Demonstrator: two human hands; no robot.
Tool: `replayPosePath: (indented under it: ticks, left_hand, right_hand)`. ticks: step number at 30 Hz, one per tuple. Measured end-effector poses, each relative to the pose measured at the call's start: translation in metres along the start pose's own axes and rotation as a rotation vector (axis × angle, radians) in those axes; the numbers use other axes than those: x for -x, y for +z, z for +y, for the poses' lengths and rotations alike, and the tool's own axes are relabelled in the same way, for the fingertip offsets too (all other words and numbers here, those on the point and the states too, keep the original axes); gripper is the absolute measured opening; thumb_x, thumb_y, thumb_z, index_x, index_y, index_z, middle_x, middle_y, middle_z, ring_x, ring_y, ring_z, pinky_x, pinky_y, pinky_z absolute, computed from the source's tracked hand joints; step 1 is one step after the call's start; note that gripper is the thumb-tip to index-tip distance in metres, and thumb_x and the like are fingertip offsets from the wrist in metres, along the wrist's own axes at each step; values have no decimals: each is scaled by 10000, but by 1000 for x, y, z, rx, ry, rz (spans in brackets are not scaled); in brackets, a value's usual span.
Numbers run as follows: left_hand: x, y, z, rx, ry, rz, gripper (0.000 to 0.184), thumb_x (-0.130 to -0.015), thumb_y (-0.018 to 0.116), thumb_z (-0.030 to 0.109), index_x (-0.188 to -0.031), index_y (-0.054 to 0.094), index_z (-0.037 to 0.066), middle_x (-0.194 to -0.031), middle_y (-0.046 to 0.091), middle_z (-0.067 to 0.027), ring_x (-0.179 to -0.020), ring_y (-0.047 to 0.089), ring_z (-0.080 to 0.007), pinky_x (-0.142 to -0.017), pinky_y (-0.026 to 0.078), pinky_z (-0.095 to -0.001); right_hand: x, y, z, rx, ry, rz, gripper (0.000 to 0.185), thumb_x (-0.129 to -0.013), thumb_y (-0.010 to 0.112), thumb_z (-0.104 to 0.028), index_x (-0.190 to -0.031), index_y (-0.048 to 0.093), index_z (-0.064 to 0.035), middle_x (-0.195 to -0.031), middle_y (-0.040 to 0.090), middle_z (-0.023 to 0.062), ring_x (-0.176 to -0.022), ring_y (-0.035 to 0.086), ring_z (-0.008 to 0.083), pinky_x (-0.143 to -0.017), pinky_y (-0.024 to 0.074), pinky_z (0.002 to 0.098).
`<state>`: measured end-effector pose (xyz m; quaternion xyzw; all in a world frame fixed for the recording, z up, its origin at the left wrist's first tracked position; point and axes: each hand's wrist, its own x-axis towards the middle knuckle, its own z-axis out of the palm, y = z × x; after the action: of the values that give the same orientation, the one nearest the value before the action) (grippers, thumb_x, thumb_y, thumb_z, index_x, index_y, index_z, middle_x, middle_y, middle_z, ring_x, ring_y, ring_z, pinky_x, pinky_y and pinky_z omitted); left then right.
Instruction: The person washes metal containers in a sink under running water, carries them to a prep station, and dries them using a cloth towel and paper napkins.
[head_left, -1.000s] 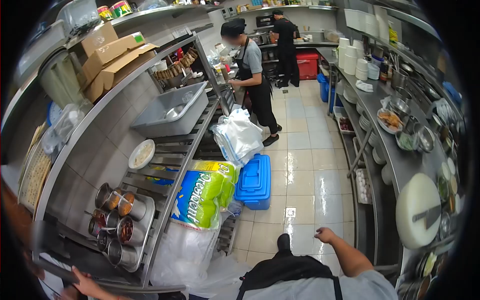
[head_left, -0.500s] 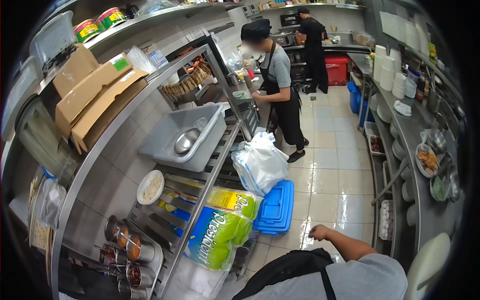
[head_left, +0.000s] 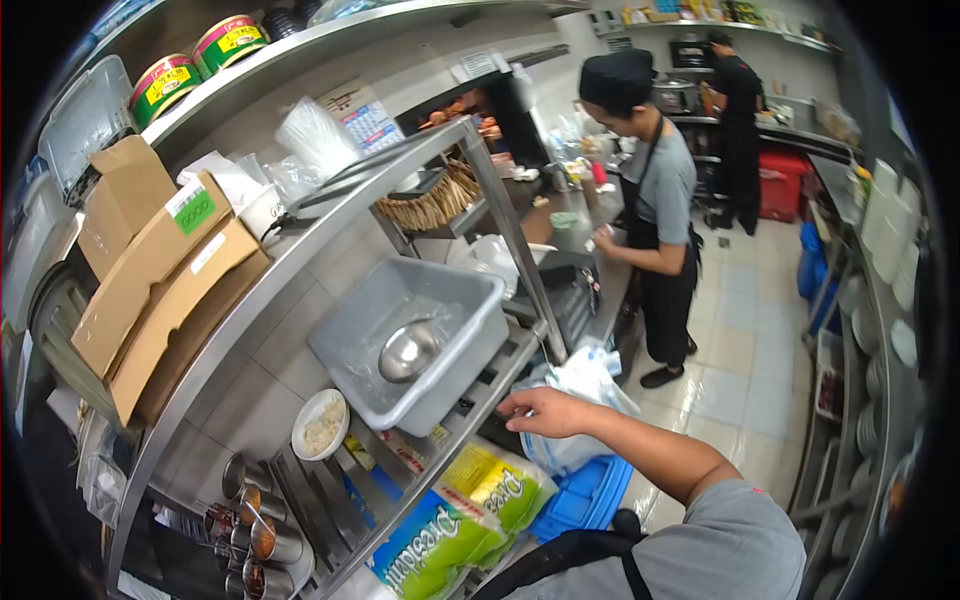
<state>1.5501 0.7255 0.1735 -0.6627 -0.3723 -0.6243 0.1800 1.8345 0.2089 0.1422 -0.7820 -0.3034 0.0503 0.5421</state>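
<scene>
My right hand (head_left: pixel 546 412) reaches out to the left at the edge of a metal slatted rack (head_left: pixel 455 425), with its fingers loosely stretched and nothing visible in them. Just beyond it stands a grey plastic tub (head_left: pixel 455 375) that holds a shiny metal bowl (head_left: pixel 408 350) and some clear plastic. Beside the tub sits a white bowl of pale food (head_left: pixel 321 426). Under my hand are green and yellow President packages (head_left: pixel 440 545). A white plastic bag (head_left: pixel 590 385) and a blue lidded bin (head_left: pixel 580 500) are right behind my wrist. My left hand is out of view.
One co-worker (head_left: pixel 655 200) stands at the counter ahead, and another (head_left: pixel 738 130) works farther back. Metal containers of sauces (head_left: pixel 265 540) stand at lower left. Cardboard boxes (head_left: pixel 175 290) lie on the rack's upper level. Tiled floor (head_left: pixel 735 385) runs along the aisle.
My right hand has moved from over the floor to the rack's edge, its fingers now extended. The view has turned left, so the rack and co-workers appear farther right.
</scene>
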Motion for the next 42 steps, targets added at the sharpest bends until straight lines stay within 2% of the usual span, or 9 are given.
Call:
replayPosePath:
  ticks: [3, 5, 11, 15, 20, 22, 31, 33, 42]
  left_hand:
    - [60, 8, 93, 360, 111, -109, 561, -760, 685, 131, -1246, 473, -50, -1195, 529, -204, -1115, 530, -328, -976, 411, -401]
    - [93, 36, 114, 443, -22, -372, 760, -703, 642, 58, -1364, 296, -90, -1412, 325, -264, -1344, 274, -399, -1134, 164, -433]
    - [138, 23, 237, 641, -62, -577, 760, -716, 653, 84, -1370, 297, -66, -1425, 286, -264, -1334, 277, -420, -1112, 200, -472]
    - [170, 28, 272, 534, -62, -681, 727, -790, 647, 214, -1373, 304, -53, -1439, 263, -264, -1344, 255, -422, -1101, 186, -495]
    - [174, 34, 286, 207, -71, -658, 658, -917, 496, 398, -1370, 337, -53, -1442, 300, -264, -1350, 266, -404, -1094, 203, -496]
    - [176, 38, 284, 172, -42, -636, 655, -915, 500, 391, -1371, 337, -50, -1447, 296, -261, -1354, 261, -401, -1095, 202, -496]
    - [180, 43, 282, 144, 13, -580, 550, -857, 515, 256, -1302, 417, -52, -1462, 272, -261, -1355, 254, -414, -1083, 211, -530]
    - [180, 41, 279, 176, 17, -578, 561, -831, 534, 242, -1291, 417, -57, -1457, 266, -276, -1355, 246, -426, -1079, 206, -540]
    - [171, 34, 279, 407, -24, -551, 626, -773, 660, 235, -1277, 418, -44, -1444, 284, -273, -1349, 239, -442, -1089, 196, -538]
  right_hand:
    - [-47, -35, -21, -182, -197, -93, 359, -871, 622, -176, -1179, 572, 1, -1072, 654, 135, -937, 641, 193, -840, 510, 309]
    - [-73, -59, -48, -228, -271, -136, 352, -871, 624, -167, -1177, 573, -1, -1060, 658, 127, -937, 638, 184, -837, 510, 306]
    - [-140, -118, -129, -222, -675, -69, 305, -853, 632, -142, -1126, 600, -12, -917, 691, 96, -826, 665, 169, -749, 528, 304]
    - [-206, -128, -223, -3, -1106, 355, 135, -800, 587, -157, -798, 652, -38, -739, 644, 157, -684, 637, 331, -637, 502, 426]
    - [-332, -110, -355, 518, -797, 397, 299, -715, 664, -115, -1000, 672, -24, -1092, 622, 171, -994, 625, 320, -855, 515, 384]
    - [-374, -102, -372, 784, -869, 375, 197, -798, 575, -114, -921, 679, 0, -1141, 610, 169, -1135, 548, 300, -904, 492, 389]
    - [-442, -101, -349, 895, -550, 230, 332, -764, 587, -29, -1090, 619, 22, -1287, 468, 261, -1086, 569, 377, -931, 475, 410]
    - [-437, -109, -348, 609, -550, 409, 335, -774, 572, -33, -1100, 615, 29, -1318, 433, 296, -1087, 568, 378, -928, 477, 401]
    - [-293, -221, -365, 816, -669, 494, 326, -832, 584, -242, -948, 676, 49, -928, 675, 200, -884, 643, 244, -777, 510, 339]
